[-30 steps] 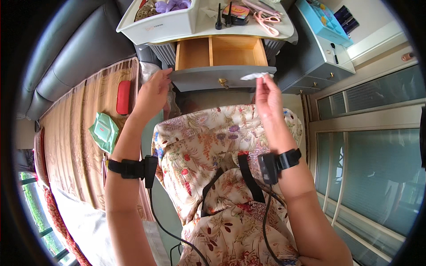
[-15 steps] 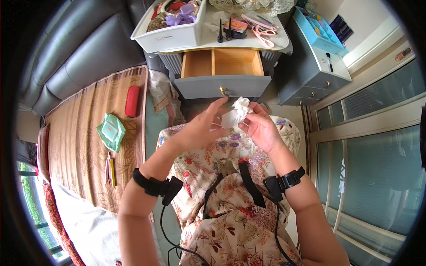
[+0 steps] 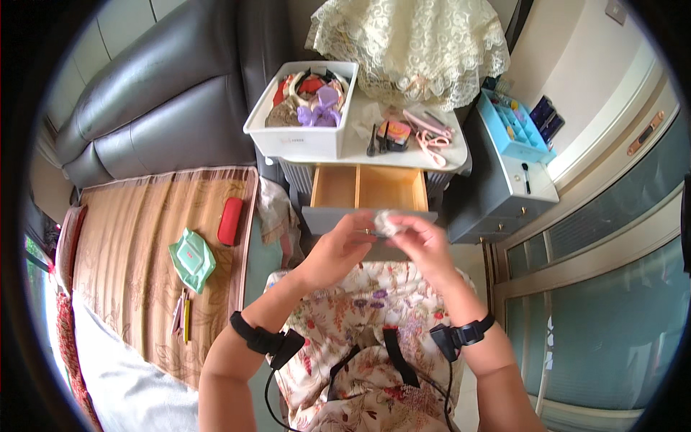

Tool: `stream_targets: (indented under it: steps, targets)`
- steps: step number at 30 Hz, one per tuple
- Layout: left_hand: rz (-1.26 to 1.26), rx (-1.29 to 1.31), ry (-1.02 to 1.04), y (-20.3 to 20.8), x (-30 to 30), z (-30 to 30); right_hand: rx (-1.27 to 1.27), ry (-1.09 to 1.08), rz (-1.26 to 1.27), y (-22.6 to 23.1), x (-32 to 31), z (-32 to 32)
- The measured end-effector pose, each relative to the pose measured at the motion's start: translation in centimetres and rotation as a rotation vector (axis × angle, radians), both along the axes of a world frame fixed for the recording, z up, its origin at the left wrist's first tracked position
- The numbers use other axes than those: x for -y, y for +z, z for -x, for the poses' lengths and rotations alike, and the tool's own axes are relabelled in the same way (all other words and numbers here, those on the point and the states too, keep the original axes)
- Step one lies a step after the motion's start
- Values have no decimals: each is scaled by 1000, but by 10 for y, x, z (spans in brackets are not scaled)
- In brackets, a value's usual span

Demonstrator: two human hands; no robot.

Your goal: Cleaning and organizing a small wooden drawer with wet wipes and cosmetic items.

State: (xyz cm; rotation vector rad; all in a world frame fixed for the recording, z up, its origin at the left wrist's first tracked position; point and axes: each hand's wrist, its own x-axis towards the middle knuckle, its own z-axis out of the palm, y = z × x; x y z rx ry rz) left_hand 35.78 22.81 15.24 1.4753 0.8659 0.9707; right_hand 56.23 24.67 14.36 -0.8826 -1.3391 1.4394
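Note:
In front of the open drawer, my right hand [image 3: 426,247] pinches a crumpled white tissue or wet wipe [image 3: 387,223], blurred by motion. My left hand [image 3: 347,243] meets it from the other side, fingers bent in against the white wad. A thin greyish bit shows between the two hands; what it is, and how the left fingers grip it, is too smeared to tell. Behind them stands the drawer [image 3: 327,219], pulled out, its wooden inside split by a divider.
On the dresser top are a white bin [image 3: 302,147] of hair accessories, black cosmetic tubes [image 3: 371,142] and pink scissors-like tools [image 3: 430,147]. A blue organizer [image 3: 515,144] stands right. On the bed lie a green wipes pack [image 3: 193,258], a red case [image 3: 230,221] and pencils [image 3: 186,320].
My hands have come together, the left closing in on the white wad from a spread pose. The view has tilted up, showing more of the lace cloth behind the dresser top.

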Motion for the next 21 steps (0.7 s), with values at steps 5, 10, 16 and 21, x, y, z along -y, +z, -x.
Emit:
stream_targets:
  steps: [5,10,16,21]
  targets:
    - [-278,-435,92,10,-41,25,197,-203,-213,67,-101,-25]
    - [-368,-456,70,7,-82,28,551,-120,-483,84,-218,-19]
    - [-482,-408,281,0,-128,17,1030,173,-736,83,-291,17]
    - [-456,-466,313,-24,-159,3,1227,529,-653,80,-309,43]
